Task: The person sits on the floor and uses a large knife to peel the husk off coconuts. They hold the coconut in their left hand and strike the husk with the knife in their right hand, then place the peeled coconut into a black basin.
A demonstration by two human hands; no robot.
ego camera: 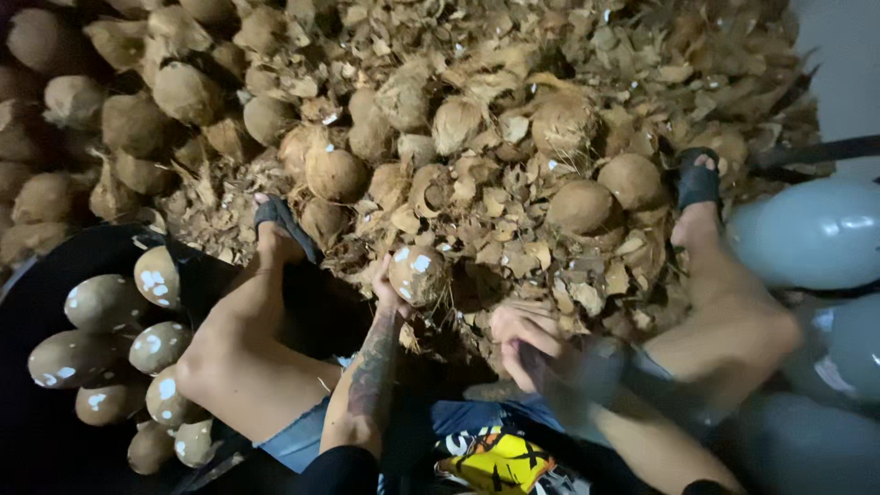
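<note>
1. The left hand [390,291] has its grip closed around a round brown coconut with pale chipped patches [419,273], holding it low at the centre, between the person's knees and just in front of the heap.
2. The right hand [521,341] is wrapped around the dark handle of a blurred tool [587,367] (its blade end cannot be made out), just right of the held coconut and not touching it.
3. A wide heap of brown fibrous husk scraps and unpeeled coconuts [495,165] fills the floor ahead.
4. Both feet wear dark strapped sandals: one [284,223] at the left edge of the heap, the other [698,183] at its right.
5. To the left, a dark tub [55,266] holds pale peeled coconuts with white spots [105,302].
6. Smooth grey rounded containers [811,234] sit at the far right.
</note>
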